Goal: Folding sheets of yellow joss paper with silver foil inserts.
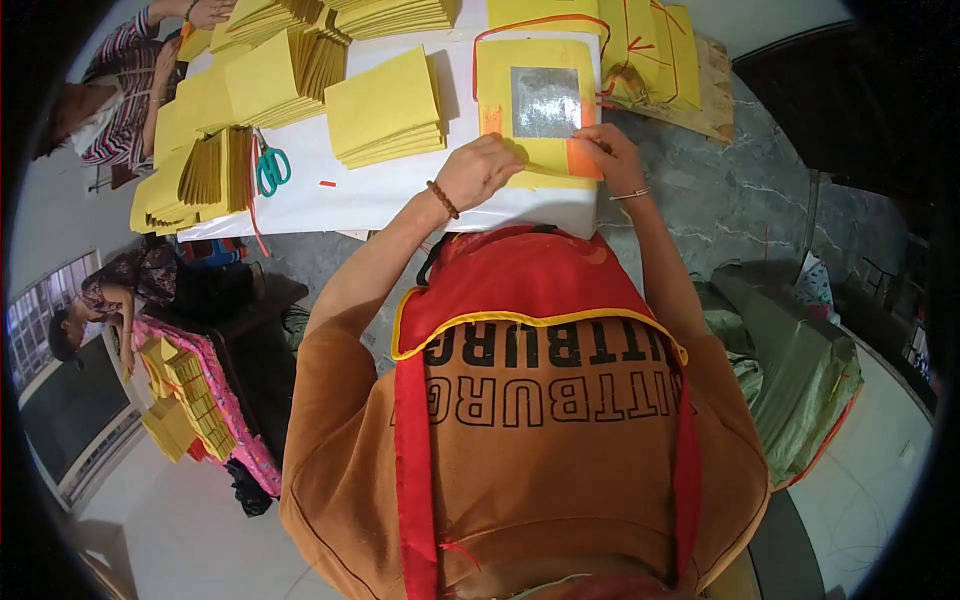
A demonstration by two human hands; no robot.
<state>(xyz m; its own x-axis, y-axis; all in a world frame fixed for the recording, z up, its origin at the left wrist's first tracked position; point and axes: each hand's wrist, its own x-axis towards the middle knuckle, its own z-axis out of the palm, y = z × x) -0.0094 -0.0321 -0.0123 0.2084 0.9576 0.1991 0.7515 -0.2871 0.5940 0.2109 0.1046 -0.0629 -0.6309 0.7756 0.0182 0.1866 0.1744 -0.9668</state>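
Observation:
A yellow paper sheet (535, 60) with a silver foil square (546, 101) and orange edge strips lies on top of a small pile at the near edge of the white table (380, 190). My left hand (478, 172) presses on the sheet's near left corner with curled fingers. My right hand (610, 150) pinches the sheet's near right edge by the orange strip (583, 160). Both forearms come up past my orange top and red apron.
Stacks of yellow paper (385, 108) cover the table, with green-handled scissors (271, 168) to the left. Bundles tied with red string (650, 50) sit far right. A person in stripes (125, 75) works at the far left; another (110, 300) sits lower left. Green sacks (790, 370) lie right.

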